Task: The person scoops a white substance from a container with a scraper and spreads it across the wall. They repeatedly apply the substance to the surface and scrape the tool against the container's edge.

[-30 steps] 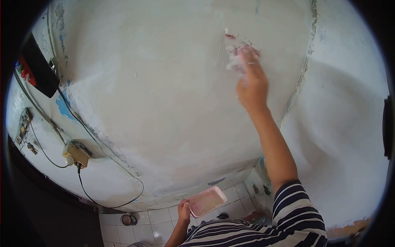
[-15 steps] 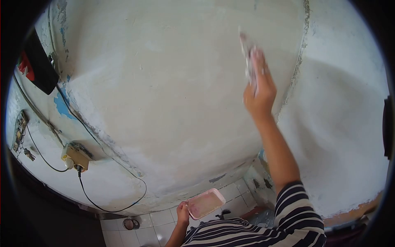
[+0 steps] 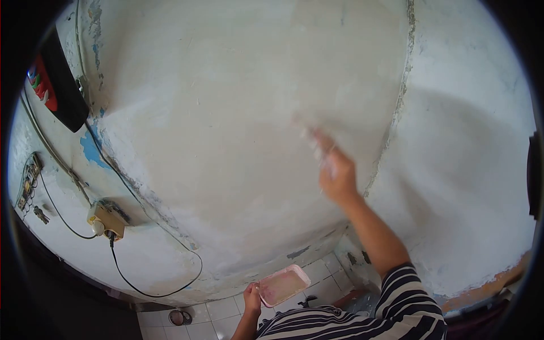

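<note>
Against wall (image 3: 226,113): right hand (image 3: 337,181) clamped on putty knife (image 3: 314,141), blurred, skimming filler. Left hand (image 3: 252,297) pinches pink tray (image 3: 283,285) rim. Next likely: reload blade from tray.

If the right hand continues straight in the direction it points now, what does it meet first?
Only the plastered wall: the right hand presses a blurred putty knife up-left along it; the way looks free.

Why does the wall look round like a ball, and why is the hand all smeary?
Head view: the fisheye lens bulges the pale plastered wall and blackens the corners; the right hand and its putty-smeared scraper are motion-blurred; the left hand holding the pink rectangular tray looks sharp.
</note>
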Motion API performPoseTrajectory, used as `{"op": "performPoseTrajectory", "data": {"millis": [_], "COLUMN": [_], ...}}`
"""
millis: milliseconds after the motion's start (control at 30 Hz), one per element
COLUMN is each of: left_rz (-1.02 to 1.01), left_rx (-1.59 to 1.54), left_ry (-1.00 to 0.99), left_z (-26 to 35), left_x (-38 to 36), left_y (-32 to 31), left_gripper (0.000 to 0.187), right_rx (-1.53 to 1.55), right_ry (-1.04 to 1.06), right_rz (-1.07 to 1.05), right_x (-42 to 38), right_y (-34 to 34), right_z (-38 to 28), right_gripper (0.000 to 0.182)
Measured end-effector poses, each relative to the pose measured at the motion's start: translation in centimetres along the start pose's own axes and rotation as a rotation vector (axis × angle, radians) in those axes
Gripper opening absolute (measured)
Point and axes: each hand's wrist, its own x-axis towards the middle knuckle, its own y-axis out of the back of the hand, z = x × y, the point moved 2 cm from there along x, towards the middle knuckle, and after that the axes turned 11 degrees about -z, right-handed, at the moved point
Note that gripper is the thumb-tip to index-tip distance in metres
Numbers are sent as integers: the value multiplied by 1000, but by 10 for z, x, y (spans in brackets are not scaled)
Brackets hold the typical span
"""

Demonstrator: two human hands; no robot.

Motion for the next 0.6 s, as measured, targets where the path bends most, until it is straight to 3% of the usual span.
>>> {"op": "performPoseTrajectory", "data": {"millis": [100,200,267,367,467,533,600], "left_rz": [4,13,11,49,66,-38,-83], "left_rx": [-27,-34,-26,-52,-89,1,44], "left_ry": [13,23,26,44,48,35,-39], "left_z": [2,-2,-6,-8,-23,-35,-41], "left_x": [-3,-5,-6,-4,0,9,14], "left_y": [-6,-5,-3,4,16,33,43], "left_gripper": [25,24,23,23,23,28,37], "right_rx": [-179,-346,-531,-505,-295,-222,170], "right_ry": [106,170,138,156,154,163,78], "right_rz": [270,368,215,86,-147,-216,-415], "right_x": [85,130,131,53,-39,-44,-30], "right_y": [56,63,28,-34,-71,-55,-22], "right_z": [-8,9,39,38,12,-3,-12], "right_gripper": [59,60,58,56,53,53,54]}}
